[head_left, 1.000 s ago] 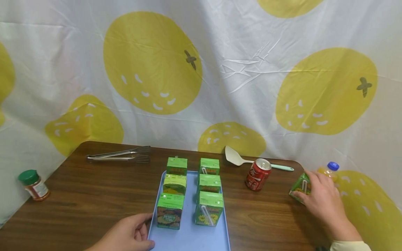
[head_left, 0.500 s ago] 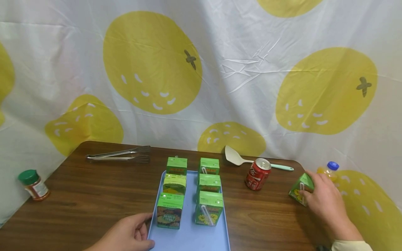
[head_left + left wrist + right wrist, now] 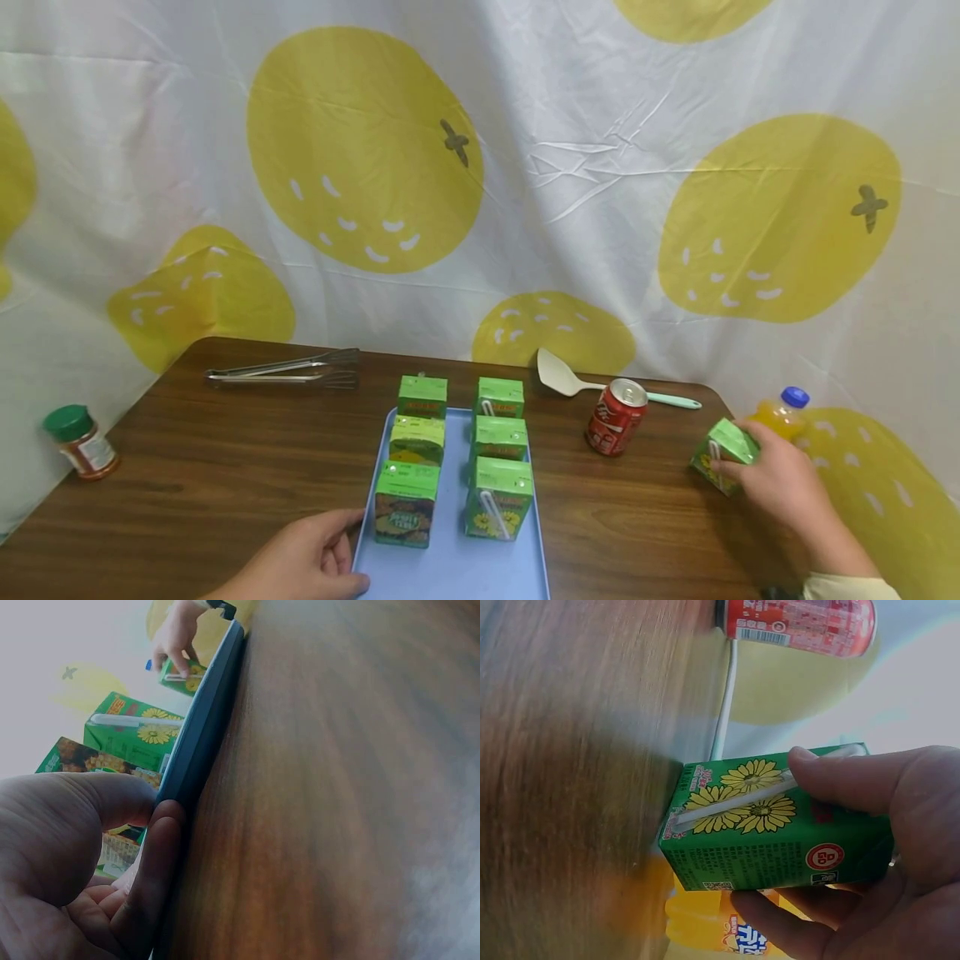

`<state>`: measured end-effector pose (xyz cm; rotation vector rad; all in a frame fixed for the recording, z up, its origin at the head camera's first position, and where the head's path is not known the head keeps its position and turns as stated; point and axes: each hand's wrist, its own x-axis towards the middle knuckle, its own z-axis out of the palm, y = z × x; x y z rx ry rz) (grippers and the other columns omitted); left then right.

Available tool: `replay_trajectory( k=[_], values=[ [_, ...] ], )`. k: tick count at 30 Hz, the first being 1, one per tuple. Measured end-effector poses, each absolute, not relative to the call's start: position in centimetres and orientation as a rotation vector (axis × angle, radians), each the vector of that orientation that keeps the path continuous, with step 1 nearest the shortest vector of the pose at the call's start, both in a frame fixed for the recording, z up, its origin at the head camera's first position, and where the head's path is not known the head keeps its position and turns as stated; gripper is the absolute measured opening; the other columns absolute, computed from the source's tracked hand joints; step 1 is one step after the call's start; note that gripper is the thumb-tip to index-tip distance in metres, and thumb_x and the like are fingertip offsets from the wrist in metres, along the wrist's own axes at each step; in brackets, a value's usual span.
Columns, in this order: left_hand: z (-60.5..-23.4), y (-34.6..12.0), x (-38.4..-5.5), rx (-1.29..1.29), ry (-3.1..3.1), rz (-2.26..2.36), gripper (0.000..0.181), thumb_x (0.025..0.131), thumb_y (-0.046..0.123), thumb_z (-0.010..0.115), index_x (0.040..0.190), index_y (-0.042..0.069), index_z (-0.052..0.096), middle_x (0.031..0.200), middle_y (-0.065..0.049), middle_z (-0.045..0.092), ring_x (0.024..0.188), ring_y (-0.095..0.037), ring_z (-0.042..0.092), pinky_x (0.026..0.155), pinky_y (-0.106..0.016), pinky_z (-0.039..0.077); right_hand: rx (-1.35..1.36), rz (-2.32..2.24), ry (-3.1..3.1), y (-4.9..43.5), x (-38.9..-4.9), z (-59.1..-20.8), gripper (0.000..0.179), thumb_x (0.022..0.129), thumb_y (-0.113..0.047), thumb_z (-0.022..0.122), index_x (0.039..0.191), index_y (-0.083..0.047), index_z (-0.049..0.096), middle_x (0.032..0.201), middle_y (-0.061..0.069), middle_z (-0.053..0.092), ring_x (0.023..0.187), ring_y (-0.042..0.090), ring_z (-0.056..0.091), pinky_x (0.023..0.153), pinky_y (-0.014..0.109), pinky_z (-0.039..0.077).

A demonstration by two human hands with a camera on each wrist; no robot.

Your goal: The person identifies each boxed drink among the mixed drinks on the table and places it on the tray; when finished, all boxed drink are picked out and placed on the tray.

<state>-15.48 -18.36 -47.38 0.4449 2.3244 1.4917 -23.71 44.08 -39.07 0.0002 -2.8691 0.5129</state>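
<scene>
My right hand (image 3: 791, 483) grips a small green juice box (image 3: 757, 825) with a straw stuck on its flower-printed front. The thumb presses that front and the fingers lie along the opposite side. Upright at the table's right end, the box is close beside an orange drink bottle (image 3: 780, 414); whether its base touches the table I cannot tell. My left hand (image 3: 300, 557) pinches the left rim of a blue tray (image 3: 457, 575). On the tray, juice boxes stand in two columns, the nearest being a brown-and-green box (image 3: 405, 512) and a flower-printed box (image 3: 498, 504).
A red cola can (image 3: 617, 417) stands between tray and right hand, with a spatula (image 3: 558, 373) lying behind it. Metal tongs (image 3: 285, 371) lie at the back left. A green-capped spice jar (image 3: 82, 442) is by the left edge. A patterned curtain (image 3: 525, 233) hangs behind the table.
The right hand has turned the juice box a little and shifted slightly right and lower, uncovering more of its top and of the orange bottle. The left hand and tray stay put.
</scene>
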Motion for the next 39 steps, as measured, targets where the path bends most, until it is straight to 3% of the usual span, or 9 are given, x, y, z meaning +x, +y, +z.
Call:
replay_trajectory(
  k=[24, 32, 39],
  values=[
    [-47.8, -18.6, -15.6, 0.439, 2.318, 1.495, 0.085, 0.089, 0.017, 0.090, 0.153, -0.021, 0.048, 0.084, -0.005, 0.065, 0.065, -0.014, 0.060, 0.055, -0.024, 0.047, -0.053, 0.572, -2.864, 44.4, -23.7, -39.3, 0.079, 0.092, -0.041, 0.092, 0.148, 0.005, 0.060, 0.114, 0.029, 0.073, 0.094, 0.040, 0.067, 0.069, 0.040, 0.048],
    [-47.8, -18.6, -15.6, 0.443, 2.322, 1.494, 0.085, 0.089, 0.017, 0.090, 0.152, -0.022, 0.047, 0.084, -0.005, 0.065, 0.065, -0.014, 0.060, 0.055, -0.024, 0.047, -0.066, 0.611, -2.875, 43.6, -23.4, -38.7, 0.082, 0.094, -0.045, 0.090, 0.151, 0.004, 0.059, 0.117, 0.031, 0.073, 0.095, 0.039, 0.067, 0.069, 0.038, 0.047],
    [-47.5, -18.5, -15.6, 0.424, 2.321, 1.488, 0.084, 0.089, 0.015, 0.090, 0.153, -0.021, 0.048, 0.084, -0.005, 0.065, 0.065, -0.015, 0.060, 0.055, -0.024, 0.047, -0.069, 0.670, -2.862, 42.6, -22.9, -38.0, 0.081, 0.094, -0.047, 0.090, 0.153, 0.000, 0.060, 0.111, 0.023, 0.073, 0.090, 0.031, 0.063, 0.068, 0.037, 0.046]
  ],
)
